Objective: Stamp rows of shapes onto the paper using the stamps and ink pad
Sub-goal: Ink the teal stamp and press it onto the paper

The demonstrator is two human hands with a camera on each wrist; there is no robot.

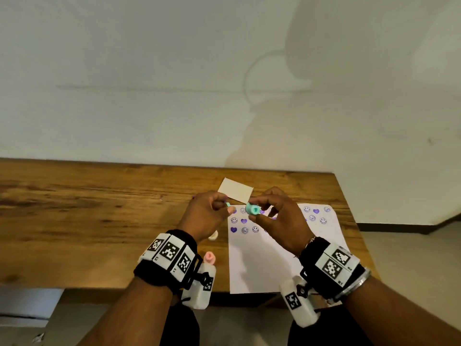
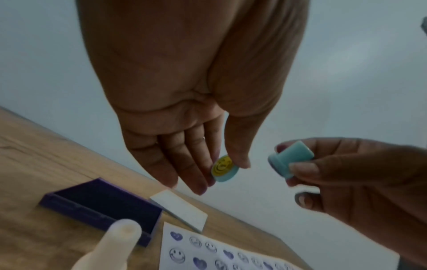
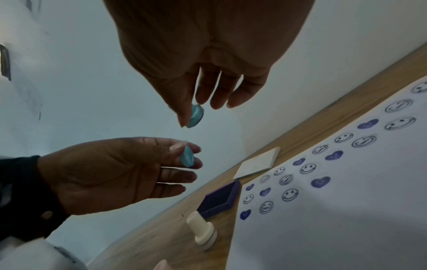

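Above the top edge of the paper (image 1: pixel 274 258), my right hand (image 1: pixel 260 208) pinches a teal stamp (image 1: pixel 252 209) between thumb and fingers, its hollow end turned toward me. My left hand (image 1: pixel 222 206) pinches the stamp's teal cap (image 2: pixel 225 168), which bears a yellow smiley face; a small gap separates cap and stamp. In the right wrist view the stamp (image 3: pixel 196 116) hangs above the cap (image 3: pixel 187 158). Purple hearts and smiley faces lie in rows on the paper (image 3: pixel 335 210). The open purple ink pad (image 2: pixel 104 206) sits left of the paper, hidden under my left hand in the head view.
The ink pad's white lid (image 1: pixel 235 191) lies behind the hands near the wall. A cream stamp (image 3: pixel 203 232) stands left of the paper, and a pink stamp (image 1: pixel 209 257) stands nearer the wooden table's front edge (image 1: pixel 99 285). The table's right edge runs close to the paper.
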